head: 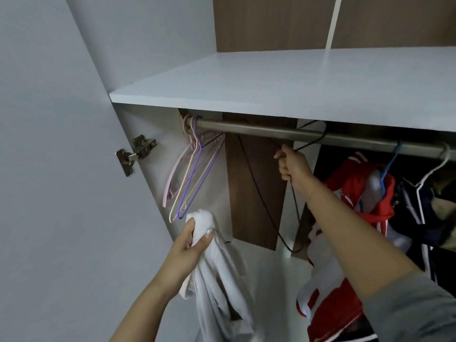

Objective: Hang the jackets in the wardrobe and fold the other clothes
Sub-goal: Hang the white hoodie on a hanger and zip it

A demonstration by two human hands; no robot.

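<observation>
Nearest, at lower centre of the frame, the left hand (191, 240) has its fingers and thumb curled tight round the bunched top of a white fabric garment (217, 275), which hangs down from the fist toward the bottom edge

To the right, the right forearm in a grey sleeve (414, 307) runs from the lower right corner up to the middle of the frame. There the right hand (291, 166) has its fingers wrapped round a thin black wire hanger (294, 203); the hanger's hook loops over the grey metal wardrobe rail (271, 130) just above the hand, and its wire frame drops below the wrist

Right of that arm a red and white striped jacket (370, 208) hangs from a blue hanger (391, 166) on the rail, its lower part reaching the bottom edge. Further right, at the frame edge, a dark navy garment with white piping (424, 218) hangs from a white hanger (436, 166)

Farther in, at the rail's left end, a bunch of bare pink, cream and purple hangers (187, 178) leans against the white side panel. A metal door hinge (135, 154) sits at mid left. Above the rail runs a white shelf (246, 87), with a brown wooden back panel (271, 21) at upper centre
</observation>
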